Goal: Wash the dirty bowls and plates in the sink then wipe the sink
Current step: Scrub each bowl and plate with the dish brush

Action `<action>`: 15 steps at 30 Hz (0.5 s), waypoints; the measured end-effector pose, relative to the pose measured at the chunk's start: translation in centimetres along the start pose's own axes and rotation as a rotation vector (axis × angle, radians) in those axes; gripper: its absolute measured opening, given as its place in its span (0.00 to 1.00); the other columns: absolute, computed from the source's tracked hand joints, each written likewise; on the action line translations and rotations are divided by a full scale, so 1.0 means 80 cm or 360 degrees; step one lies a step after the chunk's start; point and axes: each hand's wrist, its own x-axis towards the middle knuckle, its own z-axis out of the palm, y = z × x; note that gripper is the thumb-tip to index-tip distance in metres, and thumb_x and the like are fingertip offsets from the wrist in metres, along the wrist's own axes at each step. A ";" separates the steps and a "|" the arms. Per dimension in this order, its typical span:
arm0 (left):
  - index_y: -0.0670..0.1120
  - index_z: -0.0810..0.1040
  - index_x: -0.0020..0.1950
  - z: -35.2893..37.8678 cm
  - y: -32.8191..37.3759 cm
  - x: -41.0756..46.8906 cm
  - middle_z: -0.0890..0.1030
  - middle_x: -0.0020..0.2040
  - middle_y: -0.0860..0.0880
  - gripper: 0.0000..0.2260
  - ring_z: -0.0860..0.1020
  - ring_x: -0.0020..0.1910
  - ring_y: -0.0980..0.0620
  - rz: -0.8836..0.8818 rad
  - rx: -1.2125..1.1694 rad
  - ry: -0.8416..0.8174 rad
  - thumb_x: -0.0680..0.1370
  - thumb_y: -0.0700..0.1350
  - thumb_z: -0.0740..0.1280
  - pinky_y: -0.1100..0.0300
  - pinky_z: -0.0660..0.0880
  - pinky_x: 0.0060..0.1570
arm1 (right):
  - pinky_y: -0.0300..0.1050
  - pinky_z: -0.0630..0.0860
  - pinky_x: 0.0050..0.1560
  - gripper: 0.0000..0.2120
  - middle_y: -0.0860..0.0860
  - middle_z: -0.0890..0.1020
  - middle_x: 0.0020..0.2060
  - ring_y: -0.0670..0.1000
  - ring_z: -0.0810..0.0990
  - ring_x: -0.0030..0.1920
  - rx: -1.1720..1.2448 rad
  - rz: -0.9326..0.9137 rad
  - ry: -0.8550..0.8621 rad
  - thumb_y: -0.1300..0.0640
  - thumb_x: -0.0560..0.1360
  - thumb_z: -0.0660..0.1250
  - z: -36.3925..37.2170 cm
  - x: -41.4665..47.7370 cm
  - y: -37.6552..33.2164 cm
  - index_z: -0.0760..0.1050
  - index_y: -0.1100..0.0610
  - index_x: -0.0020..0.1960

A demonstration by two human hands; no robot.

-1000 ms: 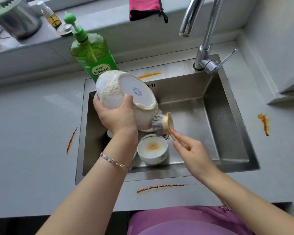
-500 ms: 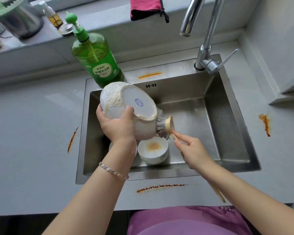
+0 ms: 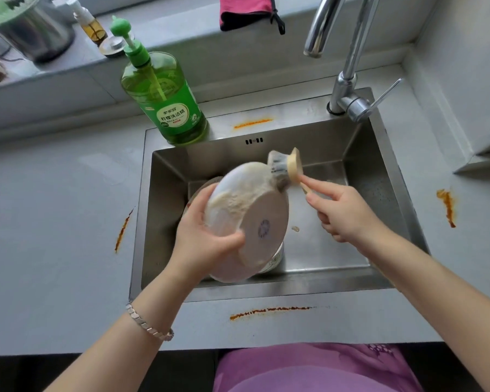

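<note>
My left hand (image 3: 203, 241) grips a large white bowl (image 3: 255, 222) over the steel sink (image 3: 402, 199), its underside with a blue mark turned toward me and foam across its outer wall. My right hand (image 3: 343, 210) holds a wooden-handled dish brush (image 3: 285, 166), whose bristles press against the bowl's upper right rim. Under the held bowl a smaller white bowl (image 3: 276, 258) peeks out on the sink floor, mostly hidden. A dirty plate (image 3: 201, 188) edge shows behind my left hand.
A green dish soap bottle (image 3: 164, 100) stands at the sink's back left corner. The faucet (image 3: 348, 69) rises at the back right. Orange sauce streaks (image 3: 269, 311) mark the counter around the sink. A red cloth (image 3: 246, 9) lies on the sill.
The bowl has dropped lower and tilted, with its base more toward me. The brush has moved from the bowl's lower right side up to its upper right edge.
</note>
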 end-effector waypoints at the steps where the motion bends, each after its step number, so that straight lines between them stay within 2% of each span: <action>1: 0.60 0.70 0.56 0.001 -0.001 -0.001 0.76 0.50 0.61 0.30 0.74 0.45 0.73 0.0009 0.0063 -0.0033 0.62 0.36 0.76 0.77 0.72 0.42 | 0.29 0.57 0.19 0.20 0.40 0.64 0.15 0.41 0.61 0.16 -0.0075 -0.0099 -0.0039 0.63 0.79 0.58 0.004 -0.004 -0.009 0.67 0.45 0.67; 2: 0.59 0.70 0.58 0.002 -0.003 -0.001 0.75 0.50 0.61 0.31 0.74 0.45 0.74 0.0010 0.0111 -0.0059 0.63 0.34 0.75 0.78 0.71 0.41 | 0.28 0.62 0.20 0.20 0.38 0.65 0.14 0.37 0.66 0.17 -0.0147 -0.0167 -0.0080 0.64 0.79 0.57 0.008 -0.008 -0.015 0.64 0.46 0.67; 4: 0.60 0.70 0.57 0.001 -0.006 -0.004 0.76 0.50 0.61 0.30 0.74 0.46 0.73 -0.0009 0.0143 -0.0076 0.64 0.34 0.74 0.79 0.71 0.41 | 0.26 0.64 0.22 0.20 0.35 0.65 0.13 0.32 0.69 0.19 -0.0253 -0.0163 -0.0105 0.64 0.79 0.57 0.007 -0.006 -0.014 0.64 0.49 0.68; 6: 0.64 0.69 0.54 -0.002 -0.009 -0.006 0.76 0.49 0.61 0.31 0.73 0.46 0.73 -0.0013 0.0132 -0.0085 0.64 0.33 0.74 0.78 0.71 0.40 | 0.29 0.59 0.20 0.19 0.39 0.65 0.15 0.39 0.66 0.18 -0.0257 -0.0015 -0.0092 0.62 0.79 0.57 -0.002 0.001 0.000 0.68 0.49 0.68; 8: 0.66 0.69 0.52 -0.004 -0.010 -0.009 0.76 0.48 0.61 0.31 0.73 0.46 0.73 -0.0015 0.0140 -0.0095 0.64 0.33 0.74 0.78 0.72 0.40 | 0.31 0.57 0.20 0.19 0.40 0.64 0.16 0.42 0.63 0.18 -0.0266 0.0014 -0.0123 0.61 0.80 0.57 -0.004 0.001 0.003 0.68 0.46 0.68; 9: 0.65 0.69 0.51 -0.004 -0.010 -0.009 0.76 0.48 0.61 0.31 0.73 0.46 0.73 -0.0018 0.0143 -0.0088 0.64 0.33 0.74 0.78 0.72 0.39 | 0.30 0.60 0.19 0.19 0.40 0.65 0.14 0.41 0.65 0.17 -0.0243 -0.0050 -0.0147 0.62 0.80 0.57 -0.002 -0.001 0.001 0.66 0.47 0.68; 10: 0.65 0.69 0.51 -0.003 -0.009 -0.009 0.76 0.47 0.61 0.31 0.74 0.45 0.73 -0.0024 0.0141 -0.0077 0.65 0.32 0.74 0.78 0.72 0.39 | 0.28 0.64 0.22 0.20 0.38 0.65 0.13 0.37 0.68 0.18 -0.0237 -0.0127 -0.0183 0.64 0.79 0.57 0.004 -0.005 -0.003 0.64 0.50 0.68; 12: 0.65 0.69 0.50 -0.001 -0.007 -0.008 0.76 0.47 0.61 0.30 0.74 0.44 0.73 -0.0050 0.0111 -0.0057 0.65 0.32 0.74 0.78 0.72 0.39 | 0.22 0.66 0.29 0.20 0.34 0.67 0.14 0.30 0.69 0.21 -0.0269 -0.0216 -0.0218 0.66 0.79 0.57 0.011 -0.011 -0.006 0.64 0.52 0.69; 13: 0.65 0.69 0.50 0.000 -0.007 -0.007 0.76 0.47 0.61 0.30 0.74 0.44 0.72 -0.0074 0.0075 -0.0030 0.65 0.32 0.74 0.77 0.72 0.39 | 0.22 0.66 0.31 0.20 0.32 0.71 0.18 0.29 0.70 0.23 -0.0274 -0.0216 -0.0184 0.65 0.79 0.57 0.010 -0.010 -0.003 0.65 0.53 0.69; 14: 0.65 0.70 0.50 0.002 -0.006 -0.007 0.76 0.48 0.60 0.29 0.75 0.44 0.70 -0.0114 0.0020 0.0014 0.65 0.34 0.75 0.75 0.73 0.39 | 0.22 0.66 0.33 0.19 0.32 0.79 0.29 0.29 0.71 0.26 -0.0273 -0.0182 -0.0113 0.64 0.79 0.58 0.007 -0.007 0.006 0.67 0.53 0.68; 15: 0.64 0.71 0.51 0.003 -0.005 -0.007 0.77 0.49 0.59 0.28 0.76 0.46 0.66 -0.0162 -0.0049 0.0074 0.63 0.36 0.76 0.72 0.75 0.40 | 0.22 0.67 0.37 0.19 0.38 0.83 0.45 0.29 0.73 0.32 -0.0276 -0.0148 -0.0037 0.63 0.79 0.58 0.007 -0.005 0.014 0.68 0.52 0.68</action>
